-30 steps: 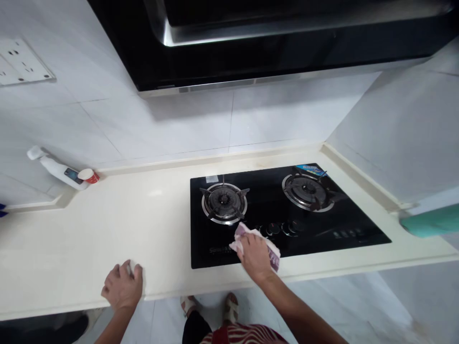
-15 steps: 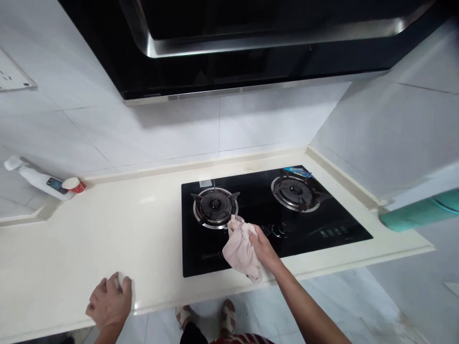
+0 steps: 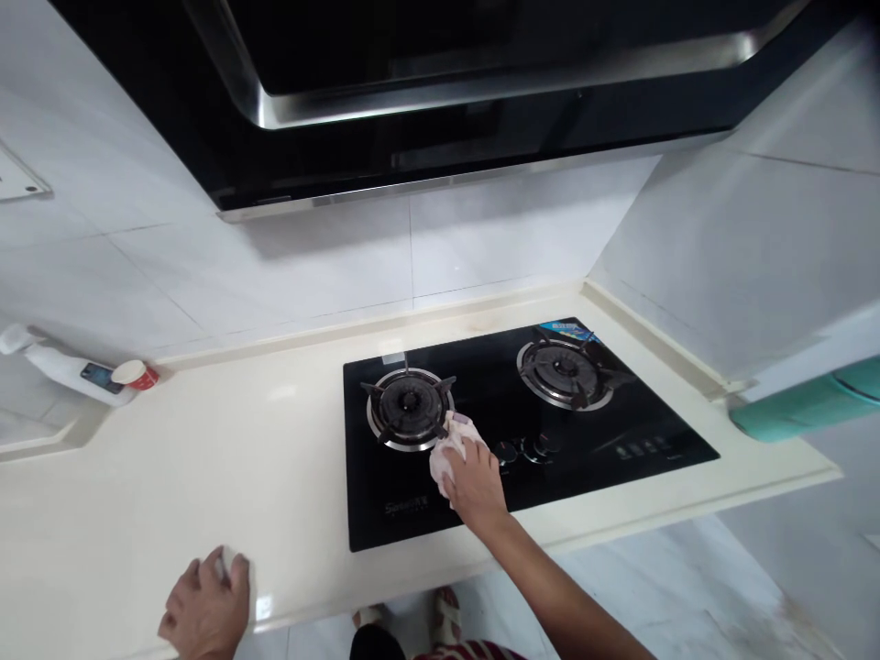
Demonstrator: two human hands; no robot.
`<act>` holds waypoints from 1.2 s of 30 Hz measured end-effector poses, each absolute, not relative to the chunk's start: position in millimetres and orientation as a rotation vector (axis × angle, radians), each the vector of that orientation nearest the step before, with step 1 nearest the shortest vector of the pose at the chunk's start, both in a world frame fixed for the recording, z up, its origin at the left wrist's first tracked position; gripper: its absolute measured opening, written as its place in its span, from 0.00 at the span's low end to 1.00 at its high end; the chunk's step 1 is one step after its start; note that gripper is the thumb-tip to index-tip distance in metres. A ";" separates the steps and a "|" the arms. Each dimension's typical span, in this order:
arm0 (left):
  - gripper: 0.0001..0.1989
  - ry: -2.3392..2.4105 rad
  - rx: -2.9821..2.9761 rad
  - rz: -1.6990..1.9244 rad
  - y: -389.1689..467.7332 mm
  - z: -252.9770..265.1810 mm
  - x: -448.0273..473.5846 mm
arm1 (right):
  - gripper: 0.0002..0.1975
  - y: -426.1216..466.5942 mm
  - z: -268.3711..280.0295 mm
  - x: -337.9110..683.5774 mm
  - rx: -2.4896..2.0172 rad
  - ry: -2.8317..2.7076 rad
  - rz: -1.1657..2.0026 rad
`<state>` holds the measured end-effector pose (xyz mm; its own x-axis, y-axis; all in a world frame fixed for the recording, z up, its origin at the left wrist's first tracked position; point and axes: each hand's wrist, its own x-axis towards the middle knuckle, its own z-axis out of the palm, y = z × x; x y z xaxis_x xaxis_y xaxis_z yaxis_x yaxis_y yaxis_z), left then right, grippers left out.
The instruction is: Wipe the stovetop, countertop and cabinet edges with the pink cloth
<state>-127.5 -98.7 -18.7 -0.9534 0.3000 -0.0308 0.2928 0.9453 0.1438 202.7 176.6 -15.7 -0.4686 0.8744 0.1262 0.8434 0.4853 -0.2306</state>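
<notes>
A bunched pale pink cloth (image 3: 444, 466) lies under my right hand (image 3: 476, 481), whose fingers are closed over it. Hand and cloth press on the black glass gas stove (image 3: 426, 527), at the near right side of the left burner (image 3: 409, 409). Just right of the cloth sit the control knobs (image 3: 528, 449). My left hand (image 3: 207, 605) rests on the front edge of the cream countertop (image 3: 289, 513), left of the stove. Its fingers are bent and a gap shows between thumb and forefinger; it holds nothing visible.
The right burner (image 3: 567, 372) carries a dark pan support. Overhead hangs a black range hood (image 3: 426, 151). A white bottle (image 3: 72, 368) and a red paper cup (image 3: 136, 374) stand at the far left corner. On the right is a green cylinder (image 3: 804, 408) by the wall.
My right hand has turned palm down over the cloth. The cloth, hanging loosely before, is now gathered against the stove top. My left hand stays on the counter; the view has shifted slightly.
</notes>
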 end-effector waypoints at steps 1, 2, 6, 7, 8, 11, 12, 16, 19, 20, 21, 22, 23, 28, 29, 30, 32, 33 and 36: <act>0.33 3.055 0.465 0.209 -99.0 -19.9 -128.3 | 0.21 184.9 -14.3 196.5 -1.519 -2.478 0.186; 0.32 3.063 0.466 0.204 -99.2 -21.3 -129.0 | 0.20 192.5 -13.4 191.7 -1.560 -2.452 0.177; 0.31 3.101 0.476 0.225 -99.4 -26.6 -129.5 | 0.19 213.7 -14.6 185.6 -1.627 -2.389 0.213; 0.30 3.116 0.483 0.238 -99.6 -27.5 -129.2 | 0.20 217.6 -15.5 186.5 -1.631 -2.383 0.233; 0.30 3.130 0.490 0.246 -99.9 -28.3 -128.9 | 0.22 221.8 -16.2 187.8 -1.639 -2.379 0.256; 0.31 3.137 0.501 0.239 -101.6 -30.3 -128.5 | 0.29 240.2 -16.0 191.1 -1.728 -2.366 0.332; 0.31 3.128 0.507 0.232 -102.4 -31.0 -128.7 | 0.31 249.0 -14.8 191.5 -1.780 -2.360 0.350; 0.29 3.113 0.503 0.237 -106.6 -37.1 -131.1 | 0.36 290.5 -7.3 191.9 -1.944 -2.392 0.355; 0.28 3.098 0.482 0.257 -111.1 -44.7 -135.2 | 0.39 311.8 -4.7 194.4 -1.927 -2.496 0.346; 0.28 3.088 0.479 0.267 -112.6 -46.9 -137.4 | 0.38 314.9 -5.1 195.8 -1.908 -2.531 0.349; 0.29 3.078 0.470 0.279 -113.7 -48.6 -140.2 | 0.36 316.4 -6.0 197.4 -1.889 -2.565 0.354; 0.29 3.065 0.450 0.292 -113.9 -49.4 -143.6 | 0.35 316.7 -7.2 198.8 -1.873 -2.590 0.359; 0.29 3.047 0.423 0.304 -113.0 -49.0 -147.4 | 0.33 316.5 -8.5 199.9 -1.861 -2.603 0.362; 0.26 2.996 0.553 0.386 -79.9 -33.8 -164.8 | 0.28 329.3 -10.3 198.8 -1.898 -2.583 0.357; 0.25 2.994 0.603 0.403 -68.2 -30.0 -165.7 | 0.27 336.5 -9.3 197.9 -1.918 -2.569 0.351; 0.24 2.989 0.628 0.412 -55.9 -27.0 -165.1 | 0.26 345.0 -7.8 197.1 -1.930 -2.563 0.346; 0.22 2.992 0.603 0.405 -32.5 -23.9 -160.6 | 0.25 364.6 -4.2 196.3 -1.904 -2.594 0.346; 0.22 3.009 0.584 0.387 -22.7 -24.0 -157.2 | 0.24 374.9 -2.4 196.3 -1.864 -2.632 0.348; 0.24 3.105 0.563 0.294 -5.3 -28.3 -147.3 | 0.23 404.6 1.6 196.4 -1.708 -2.767 0.342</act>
<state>-147.3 -5.3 -28.3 -0.9364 0.3457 0.0597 0.3508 0.9196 0.1766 196.4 404.6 1.6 -0.4485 0.8671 -0.2169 0.8938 0.4349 -0.1096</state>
